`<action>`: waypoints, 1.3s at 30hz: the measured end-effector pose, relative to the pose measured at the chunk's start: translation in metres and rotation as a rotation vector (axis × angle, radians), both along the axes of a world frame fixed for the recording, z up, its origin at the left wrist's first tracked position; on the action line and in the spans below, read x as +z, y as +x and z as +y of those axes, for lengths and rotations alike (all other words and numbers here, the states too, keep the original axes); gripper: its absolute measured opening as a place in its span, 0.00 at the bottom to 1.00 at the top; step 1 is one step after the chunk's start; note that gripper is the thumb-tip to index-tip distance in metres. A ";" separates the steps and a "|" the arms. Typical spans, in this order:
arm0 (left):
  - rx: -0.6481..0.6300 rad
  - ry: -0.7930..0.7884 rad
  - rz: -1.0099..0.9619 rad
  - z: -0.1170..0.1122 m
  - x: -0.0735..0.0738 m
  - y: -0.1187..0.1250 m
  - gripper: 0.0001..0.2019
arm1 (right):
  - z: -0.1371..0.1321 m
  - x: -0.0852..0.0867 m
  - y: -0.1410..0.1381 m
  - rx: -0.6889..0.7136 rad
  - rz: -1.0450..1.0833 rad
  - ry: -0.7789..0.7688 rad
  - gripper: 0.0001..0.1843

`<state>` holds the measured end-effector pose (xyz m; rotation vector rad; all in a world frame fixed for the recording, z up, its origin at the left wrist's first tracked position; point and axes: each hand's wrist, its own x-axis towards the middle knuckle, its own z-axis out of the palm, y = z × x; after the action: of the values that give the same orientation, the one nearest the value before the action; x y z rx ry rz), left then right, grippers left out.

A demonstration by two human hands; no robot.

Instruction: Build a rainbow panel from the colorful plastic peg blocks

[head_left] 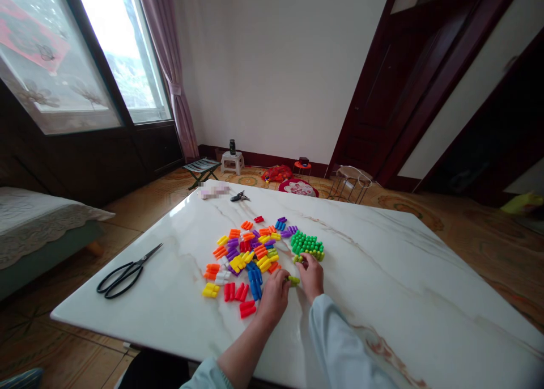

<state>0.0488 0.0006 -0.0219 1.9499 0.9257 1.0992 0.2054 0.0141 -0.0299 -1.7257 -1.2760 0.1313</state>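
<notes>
A heap of small plastic building pieces [249,258] in red, orange, yellow, blue, purple and white lies on a white marble table [403,275]. Beside it sits a joined green cluster [307,245]. My left hand [274,298] is closed, pinching a small yellow-green piece [293,279] at its fingertips. My right hand [311,275] rests just below the green cluster, its fingers curled on another yellow-green piece [298,258] at the cluster's edge.
Black scissors [126,273] lie on the table's left part. A small dark tool [239,197] lies near the far edge. Beyond the table are a folding stool [203,168], a white stool [233,161], a wire stool [352,180] and a bed [38,224] at the left.
</notes>
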 end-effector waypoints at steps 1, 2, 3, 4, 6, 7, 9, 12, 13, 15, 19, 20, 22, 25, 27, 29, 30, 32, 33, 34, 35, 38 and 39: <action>0.001 0.000 -0.004 0.000 0.000 0.000 0.07 | 0.000 0.000 -0.001 -0.004 0.003 0.008 0.14; 0.001 -0.001 -0.006 0.000 0.000 0.000 0.07 | 0.000 0.000 -0.002 -0.013 0.006 0.018 0.14; -0.002 -0.003 -0.006 0.000 -0.001 0.000 0.07 | -0.002 0.000 -0.003 -0.030 0.005 0.030 0.14; -0.004 -0.006 -0.004 0.000 -0.001 0.000 0.07 | -0.004 0.001 -0.004 -0.052 -0.002 0.041 0.13; -0.004 -0.010 0.000 0.000 -0.001 0.000 0.07 | -0.010 0.005 -0.007 -0.081 -0.036 0.047 0.13; -0.001 -0.010 0.002 0.000 -0.001 0.000 0.07 | -0.013 0.007 -0.009 -0.075 -0.058 0.040 0.14; 0.006 -0.006 0.005 0.000 -0.001 0.000 0.07 | -0.019 0.010 -0.012 -0.016 -0.097 0.012 0.17; 0.007 -0.003 0.010 0.000 -0.001 0.000 0.07 | -0.023 0.013 -0.014 0.050 -0.109 -0.058 0.20; 0.007 -0.004 0.011 0.000 -0.001 0.000 0.07 | -0.024 0.013 -0.015 0.047 -0.107 -0.084 0.20; 0.003 -0.009 0.012 0.000 -0.002 0.000 0.07 | -0.024 0.014 -0.015 0.034 -0.097 -0.122 0.20; -0.001 -0.010 0.013 0.000 -0.001 0.000 0.07 | -0.027 0.019 -0.017 0.109 -0.005 -0.116 0.20; -0.003 -0.009 0.013 0.000 -0.001 0.000 0.08 | -0.029 0.022 -0.017 0.147 0.029 -0.109 0.20; 0.000 -0.007 0.008 -0.001 -0.001 0.000 0.08 | -0.034 0.026 -0.016 0.224 0.073 -0.098 0.18; -0.011 -0.001 -0.002 -0.001 0.000 -0.001 0.09 | -0.042 0.033 -0.014 0.320 0.058 -0.100 0.12; -0.022 0.005 -0.007 -0.001 0.001 -0.001 0.09 | -0.046 0.039 -0.013 0.379 0.017 -0.120 0.09; -0.024 0.010 -0.004 -0.001 0.001 -0.001 0.08 | -0.050 0.044 -0.013 0.430 -0.046 -0.154 0.10; -0.022 0.014 0.001 -0.001 0.001 -0.002 0.08 | -0.051 0.046 -0.014 0.445 -0.083 -0.169 0.12; -0.015 0.020 0.017 -0.002 0.000 -0.002 0.07 | -0.053 0.049 -0.015 0.452 -0.147 -0.184 0.14; -0.008 0.022 0.025 -0.002 -0.001 -0.001 0.06 | -0.053 0.049 -0.015 0.446 -0.161 -0.181 0.14; 0.003 0.022 0.031 -0.002 -0.002 -0.001 0.06 | -0.053 0.048 -0.014 0.428 -0.156 -0.171 0.13; 0.012 0.019 0.036 -0.003 -0.003 -0.001 0.06 | -0.052 0.045 -0.012 0.393 -0.128 -0.155 0.12; 0.020 0.007 0.052 -0.002 -0.005 -0.001 0.07 | -0.047 0.032 0.001 0.167 0.051 -0.101 0.10; 0.018 0.005 0.057 -0.002 -0.006 -0.001 0.07 | -0.045 0.026 0.006 0.076 0.106 -0.085 0.11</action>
<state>0.0477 -0.0016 -0.0280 1.9896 0.9735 1.0622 0.2118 -0.0307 -0.0035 -1.7186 -1.2738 0.3213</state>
